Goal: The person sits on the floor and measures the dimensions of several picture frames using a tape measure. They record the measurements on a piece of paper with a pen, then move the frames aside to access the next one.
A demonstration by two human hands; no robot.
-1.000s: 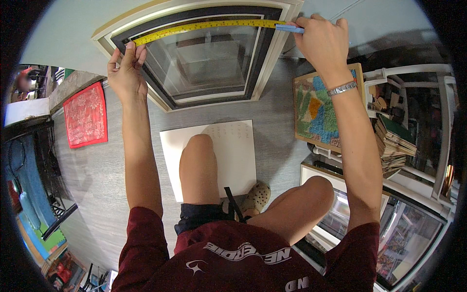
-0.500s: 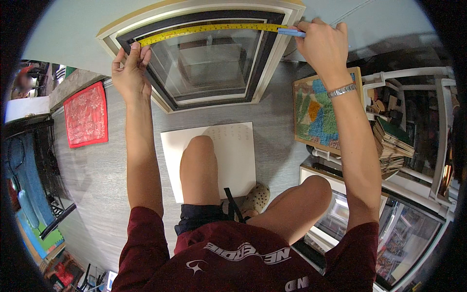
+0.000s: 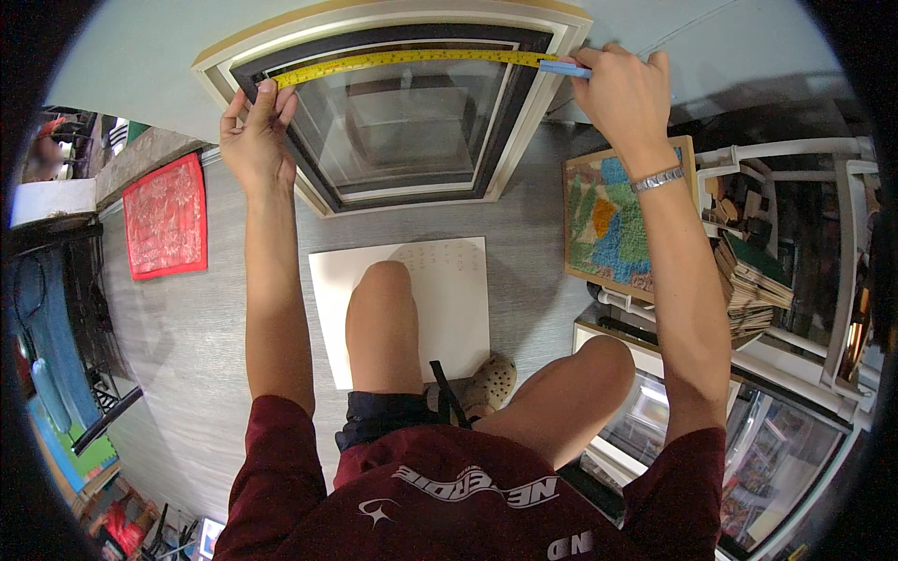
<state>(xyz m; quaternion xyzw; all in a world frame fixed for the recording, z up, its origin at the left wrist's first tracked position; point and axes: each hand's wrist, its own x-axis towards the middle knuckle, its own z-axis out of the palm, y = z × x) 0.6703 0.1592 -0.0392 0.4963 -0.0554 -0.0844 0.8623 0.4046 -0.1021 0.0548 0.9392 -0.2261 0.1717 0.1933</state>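
A framed glass panel [image 3: 402, 140], with a dark inner band and pale outer frame, leans upright against the wall ahead. Across its upper part stretches a yellow tape measure blade [image 3: 402, 62]. My left hand [image 3: 258, 140] pinches the blade's left end between thumb and fingers at the frame's left side. At the upper right corner, my right hand [image 3: 625, 98] is closed around a slim light blue pen-like stick [image 3: 566, 69]. The blade's right end meets that stick; whether the tape case is inside my right palm is hidden.
A white board [image 3: 458, 299] with faint writing lies on the grey floor under my knee. To the left is a red mat [image 3: 166, 220]. On the right, a textured colourful picture [image 3: 603, 210] stands beside a white rack [image 3: 795, 147] and more framed glass [image 3: 786, 458].
The view has shifted slightly, so the frame and my left hand sit a little farther right. Both hands keep their holds, and the blade stays stretched across the frame.
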